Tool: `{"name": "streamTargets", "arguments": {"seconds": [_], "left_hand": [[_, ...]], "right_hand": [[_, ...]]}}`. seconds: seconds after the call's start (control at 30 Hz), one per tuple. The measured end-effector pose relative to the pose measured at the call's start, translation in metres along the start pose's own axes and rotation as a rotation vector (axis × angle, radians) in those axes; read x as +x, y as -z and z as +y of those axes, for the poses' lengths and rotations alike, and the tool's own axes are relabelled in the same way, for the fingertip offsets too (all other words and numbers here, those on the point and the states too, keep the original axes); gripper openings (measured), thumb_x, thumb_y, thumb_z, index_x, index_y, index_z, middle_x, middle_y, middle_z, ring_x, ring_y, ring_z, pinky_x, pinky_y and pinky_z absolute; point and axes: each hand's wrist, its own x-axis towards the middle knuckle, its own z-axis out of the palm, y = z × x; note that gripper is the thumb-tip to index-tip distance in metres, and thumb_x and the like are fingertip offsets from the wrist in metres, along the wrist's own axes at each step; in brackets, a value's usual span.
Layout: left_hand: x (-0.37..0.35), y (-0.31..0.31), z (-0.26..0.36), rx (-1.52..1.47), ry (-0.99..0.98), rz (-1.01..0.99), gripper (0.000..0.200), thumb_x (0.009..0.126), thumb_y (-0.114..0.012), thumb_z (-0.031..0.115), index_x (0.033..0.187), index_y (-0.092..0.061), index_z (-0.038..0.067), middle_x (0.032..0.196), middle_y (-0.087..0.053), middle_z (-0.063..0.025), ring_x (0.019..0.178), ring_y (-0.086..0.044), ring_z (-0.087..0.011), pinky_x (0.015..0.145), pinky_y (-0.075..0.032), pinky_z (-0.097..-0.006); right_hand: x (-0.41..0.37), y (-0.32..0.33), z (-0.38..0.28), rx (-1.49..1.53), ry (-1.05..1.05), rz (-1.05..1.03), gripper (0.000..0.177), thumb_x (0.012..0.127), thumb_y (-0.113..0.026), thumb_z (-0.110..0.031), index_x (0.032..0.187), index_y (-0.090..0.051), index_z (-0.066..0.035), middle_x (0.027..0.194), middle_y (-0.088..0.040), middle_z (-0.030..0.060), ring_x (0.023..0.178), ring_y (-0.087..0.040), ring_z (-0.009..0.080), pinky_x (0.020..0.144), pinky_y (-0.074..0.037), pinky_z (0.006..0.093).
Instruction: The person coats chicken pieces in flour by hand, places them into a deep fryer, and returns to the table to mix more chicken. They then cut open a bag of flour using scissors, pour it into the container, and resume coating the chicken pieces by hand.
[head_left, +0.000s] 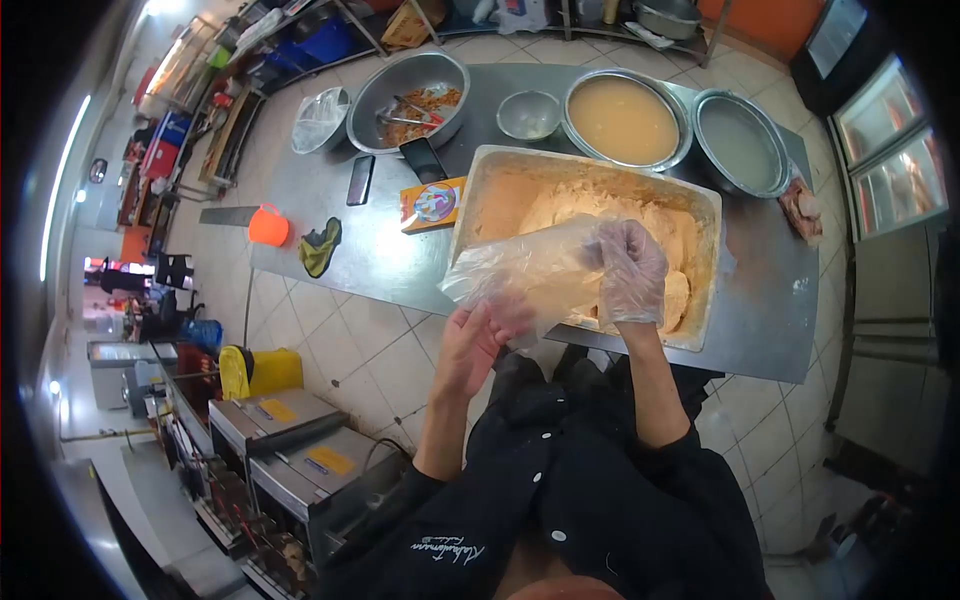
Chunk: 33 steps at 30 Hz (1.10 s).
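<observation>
A clear plastic glove [535, 265] is stretched between my hands above a large tray [712, 230] of orange-tinted flour [570, 205]. My right hand [633, 272] wears a clear plastic glove, and its closed fingers pinch one end of the loose plastic. My left hand [478, 340] is bare at the palm; its fingers are closed on the lower left edge of the plastic, partly seen through it. Floured pieces [676, 295] lie at the tray's right side, partly behind my right hand.
Behind the tray stand a basin of orange liquid [622, 118], a basin of cloudy liquid [740, 145] and a small bowl [529, 115]. Further left are a big bowl with tongs [408, 98], two phones [360, 180], an orange box [432, 205], a cloth [320, 247] and an orange container [268, 226].
</observation>
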Motion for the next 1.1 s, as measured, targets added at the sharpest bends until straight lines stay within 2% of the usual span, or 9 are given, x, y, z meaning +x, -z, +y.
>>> {"name": "streamTargets", "arguments": {"seconds": [0.23, 0.3, 0.4, 0.43, 0.5, 0.6, 0.63, 0.97, 1.1], "left_hand": [[0.006, 0.006, -0.012, 0.302, 0.006, 0.222, 0.023, 0.095, -0.066, 0.015, 0.109, -0.066, -0.003, 0.092, -0.071, -0.0110, 0.080, -0.070, -0.0213, 0.074, -0.058, -0.0334], [0.008, 0.005, -0.013, 0.360, -0.018, 0.231, 0.022, 0.093, -0.068, 0.014, 0.107, -0.066, -0.003, 0.090, -0.070, -0.0101, 0.079, -0.069, -0.0195, 0.073, -0.057, -0.0326], [0.010, 0.006, -0.016, 0.434, -0.056, 0.245, 0.021, 0.089, -0.073, 0.013, 0.102, -0.067, -0.003, 0.087, -0.070, -0.0088, 0.078, -0.068, -0.0165, 0.072, -0.056, -0.0306], [0.009, 0.006, -0.018, 0.456, -0.070, 0.237, 0.021, 0.086, -0.076, 0.012, 0.098, -0.068, -0.004, 0.085, -0.070, -0.0084, 0.077, -0.068, -0.0155, 0.073, -0.055, -0.0294], [0.003, -0.014, -0.013, 0.402, -0.059, 0.271, 0.020, 0.085, -0.077, 0.011, 0.096, -0.068, -0.003, 0.084, -0.070, -0.0078, 0.076, -0.067, -0.0145, 0.071, -0.054, -0.0277], [0.000, -0.010, -0.016, 0.334, -0.067, 0.270, 0.017, 0.084, -0.078, 0.010, 0.093, -0.069, -0.002, 0.083, -0.070, -0.0060, 0.073, -0.065, -0.0121, 0.068, -0.052, -0.0247], [-0.001, -0.002, -0.016, 0.319, -0.076, 0.242, 0.016, 0.084, -0.079, 0.010, 0.091, -0.069, -0.001, 0.082, -0.069, -0.0048, 0.071, -0.063, -0.0106, 0.065, -0.050, -0.0236], [-0.018, 0.011, -0.004, 0.326, -0.045, 0.311, 0.016, 0.087, -0.076, 0.011, 0.079, -0.064, 0.004, 0.074, -0.061, 0.0010, 0.069, -0.057, -0.0075, 0.063, -0.045, -0.0224], [-0.017, 0.022, -0.006, 0.268, -0.125, 0.178, 0.018, 0.086, -0.077, 0.013, 0.078, -0.063, 0.005, 0.075, -0.062, 0.0010, 0.069, -0.058, -0.0071, 0.062, -0.045, -0.0227]], "right_hand": [[-0.016, 0.028, 0.006, -0.189, -0.141, 0.076, 0.014, 0.094, -0.067, -0.015, 0.090, -0.063, -0.002, 0.085, -0.063, 0.0027, 0.076, -0.059, 0.0102, 0.070, -0.051, 0.0265], [-0.016, 0.027, -0.008, -0.884, 0.417, 0.193, 0.022, 0.087, -0.072, -0.013, 0.103, -0.062, -0.001, 0.103, -0.063, 0.0108, 0.095, -0.062, 0.0227, 0.083, -0.051, 0.0343], [-0.034, 0.019, -0.027, -0.710, 0.401, 0.013, 0.037, 0.082, -0.073, -0.018, 0.113, -0.060, -0.003, 0.118, -0.059, 0.0151, 0.110, -0.057, 0.0326, 0.091, -0.049, 0.0391], [-0.039, 0.014, -0.032, -0.716, 0.386, -0.003, 0.037, 0.082, -0.073, -0.018, 0.113, -0.060, -0.003, 0.118, -0.059, 0.0151, 0.110, -0.057, 0.0326, 0.091, -0.049, 0.0391], [-0.046, 0.004, -0.037, -0.896, 0.367, -0.507, 0.030, 0.085, -0.070, -0.023, 0.109, -0.062, -0.005, 0.108, -0.062, 0.0141, 0.103, -0.060, 0.0328, 0.086, -0.050, 0.0405], [-0.045, 0.010, 0.000, -0.943, 0.389, -0.787, 0.027, 0.083, -0.072, -0.026, 0.103, -0.066, -0.009, 0.095, -0.064, 0.0105, 0.087, -0.062, 0.0305, 0.075, -0.050, 0.0397], [-0.044, 0.008, 0.002, -0.924, 0.366, -0.794, 0.020, 0.084, -0.071, -0.024, 0.097, -0.067, -0.009, 0.083, -0.063, 0.0096, 0.077, -0.062, 0.0303, 0.071, -0.050, 0.0402], [-0.047, -0.026, 0.008, -0.626, 0.259, -0.886, 0.024, 0.084, -0.072, -0.026, 0.099, -0.068, -0.009, 0.092, -0.067, 0.0103, 0.085, -0.064, 0.0309, 0.075, -0.050, 0.0386], [-0.046, -0.018, 0.023, -0.490, 0.189, -0.833, 0.021, 0.081, -0.076, -0.010, 0.098, -0.067, -0.003, 0.092, -0.068, 0.0078, 0.083, -0.065, 0.0210, 0.074, -0.051, 0.0319]]}}
